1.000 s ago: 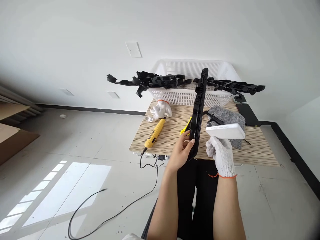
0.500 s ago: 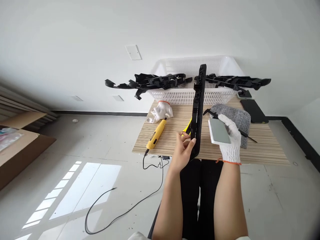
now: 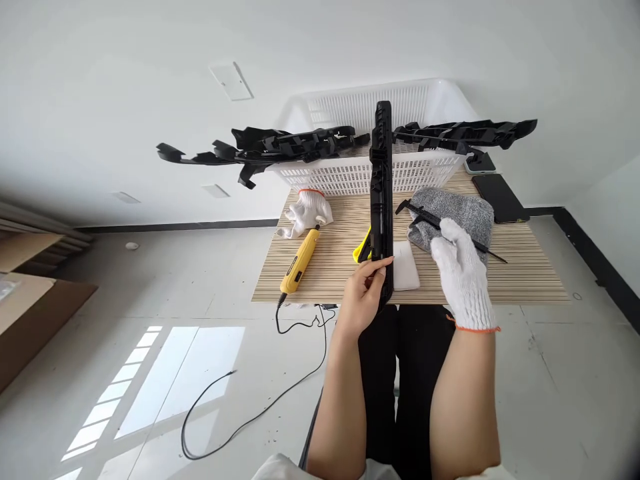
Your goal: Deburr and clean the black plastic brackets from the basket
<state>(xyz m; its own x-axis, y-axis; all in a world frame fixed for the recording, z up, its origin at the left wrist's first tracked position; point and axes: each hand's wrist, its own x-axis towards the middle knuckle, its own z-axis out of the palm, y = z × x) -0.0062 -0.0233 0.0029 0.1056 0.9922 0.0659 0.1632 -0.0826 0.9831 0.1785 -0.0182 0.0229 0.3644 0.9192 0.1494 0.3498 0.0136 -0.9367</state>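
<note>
Left grip [image 3: 363,299] around black strip [image 3: 382,193] by near table edge [image 3: 530,296], right grip [image 3: 464,277] at caliper [image 3: 425,215], closure unclear, some room between.

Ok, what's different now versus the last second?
The right hand let go of the white slab, now lying on the table just right of the long black part. That hand is now at the caliper; can't tell whether it grips it. Unchanged: left hand holds the black part upright; yellow tool lies on the table.
</note>
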